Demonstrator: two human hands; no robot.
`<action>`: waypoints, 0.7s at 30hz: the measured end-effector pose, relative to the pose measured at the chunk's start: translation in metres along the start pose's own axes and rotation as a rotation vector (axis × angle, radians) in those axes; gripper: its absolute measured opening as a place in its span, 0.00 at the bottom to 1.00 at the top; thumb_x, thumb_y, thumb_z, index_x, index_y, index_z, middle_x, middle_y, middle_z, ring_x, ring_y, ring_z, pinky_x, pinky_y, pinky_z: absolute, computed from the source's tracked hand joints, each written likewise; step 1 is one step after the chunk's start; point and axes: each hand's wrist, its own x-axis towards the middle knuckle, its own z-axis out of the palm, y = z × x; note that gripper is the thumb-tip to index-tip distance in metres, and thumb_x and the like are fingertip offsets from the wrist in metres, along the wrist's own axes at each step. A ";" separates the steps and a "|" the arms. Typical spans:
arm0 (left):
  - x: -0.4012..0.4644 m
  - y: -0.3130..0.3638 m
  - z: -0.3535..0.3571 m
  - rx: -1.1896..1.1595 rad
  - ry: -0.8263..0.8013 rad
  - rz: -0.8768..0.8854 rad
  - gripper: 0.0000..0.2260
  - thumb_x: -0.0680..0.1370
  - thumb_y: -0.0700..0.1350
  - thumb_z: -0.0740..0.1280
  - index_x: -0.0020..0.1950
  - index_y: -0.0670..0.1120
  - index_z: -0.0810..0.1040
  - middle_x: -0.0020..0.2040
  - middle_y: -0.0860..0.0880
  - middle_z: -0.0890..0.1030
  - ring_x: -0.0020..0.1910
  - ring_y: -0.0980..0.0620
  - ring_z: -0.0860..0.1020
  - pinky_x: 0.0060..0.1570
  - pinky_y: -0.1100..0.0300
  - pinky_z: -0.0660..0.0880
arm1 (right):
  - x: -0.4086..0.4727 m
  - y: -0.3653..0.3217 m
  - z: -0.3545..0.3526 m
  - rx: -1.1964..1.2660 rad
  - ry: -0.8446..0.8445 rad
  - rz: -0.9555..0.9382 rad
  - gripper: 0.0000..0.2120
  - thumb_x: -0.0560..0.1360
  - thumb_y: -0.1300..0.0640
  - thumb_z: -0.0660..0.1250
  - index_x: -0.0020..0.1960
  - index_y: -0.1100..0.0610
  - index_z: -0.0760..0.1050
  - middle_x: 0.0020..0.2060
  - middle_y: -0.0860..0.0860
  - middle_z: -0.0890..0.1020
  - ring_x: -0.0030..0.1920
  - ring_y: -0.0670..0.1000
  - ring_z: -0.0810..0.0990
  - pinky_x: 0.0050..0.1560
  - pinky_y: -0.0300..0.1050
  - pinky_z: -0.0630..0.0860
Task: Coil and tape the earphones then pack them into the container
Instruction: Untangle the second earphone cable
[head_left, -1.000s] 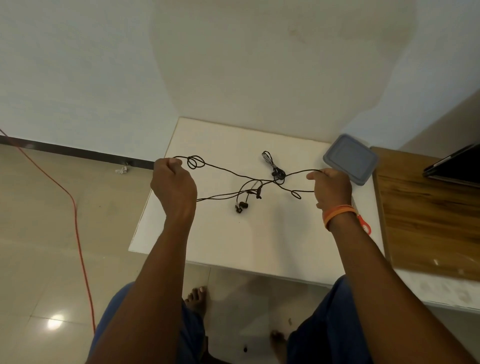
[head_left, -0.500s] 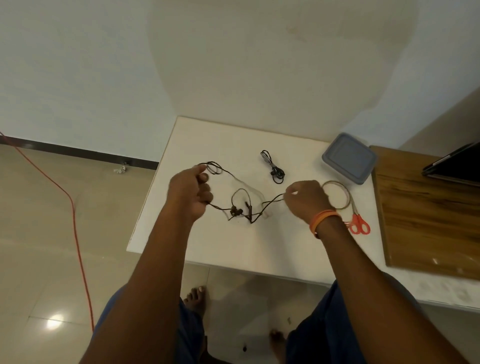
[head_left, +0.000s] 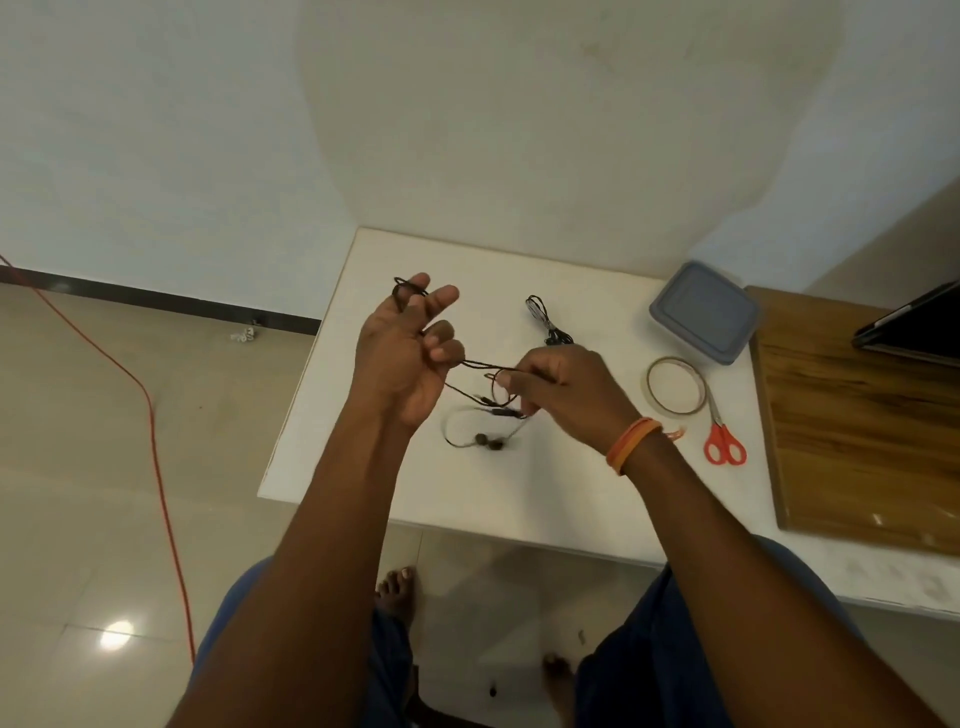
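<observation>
A: Currently, where is the earphone cable (head_left: 480, 365) located?

B: It spans both hands above the white table (head_left: 571, 488). The left hand (head_left: 402, 358) is raised with its palm turned toward the camera; the index and middle fingers are extended, the other two fingers are curled over the cable, and a small loop of cable sits around the extended index finger. The right hand (head_left: 563, 389) is positioned just beside it, fingers curled, pinching the cable near its middle.

A: And the earbuds (head_left: 487, 442)?

B: They hang on a slack loop below the two hands (contact with the table cannot be confirmed from this view).

A: List the remaining task items.

B: A grey lidded container (head_left: 704, 312) stands at the far right of the table, lid on. A tape roll (head_left: 675, 385) lies flat in front of it, with red-handled scissors (head_left: 723, 441) touching or just beside the roll's right edge. A second bundle of earphones (head_left: 545, 325) lies on the table beyond the right hand.

A: Anything else in view?

B: A wooden board (head_left: 857, 426) adjoins the table on the right, a dark flat device (head_left: 919, 327) lies at its far end, and a red cord (head_left: 150, 415) runs across the floor at left.
</observation>
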 end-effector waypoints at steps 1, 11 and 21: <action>0.001 0.000 -0.002 0.016 0.024 0.016 0.07 0.85 0.39 0.53 0.58 0.44 0.69 0.45 0.47 0.80 0.25 0.57 0.63 0.24 0.66 0.65 | 0.002 0.006 -0.004 -0.091 0.041 0.018 0.13 0.75 0.48 0.70 0.37 0.56 0.79 0.30 0.50 0.82 0.32 0.46 0.79 0.38 0.38 0.74; -0.002 -0.020 0.003 0.111 -0.068 0.004 0.04 0.84 0.39 0.56 0.59 0.44 0.65 0.63 0.36 0.78 0.51 0.40 0.83 0.54 0.47 0.80 | 0.000 -0.010 -0.012 0.614 0.080 0.246 0.19 0.83 0.45 0.54 0.39 0.56 0.68 0.30 0.59 0.82 0.35 0.59 0.84 0.39 0.45 0.74; -0.014 -0.041 0.004 0.985 -0.517 -0.093 0.12 0.80 0.44 0.68 0.63 0.50 0.80 0.53 0.43 0.84 0.50 0.49 0.81 0.55 0.53 0.75 | 0.008 0.004 -0.020 1.429 -0.017 0.166 0.16 0.83 0.51 0.54 0.46 0.58 0.75 0.24 0.46 0.64 0.24 0.45 0.61 0.29 0.40 0.60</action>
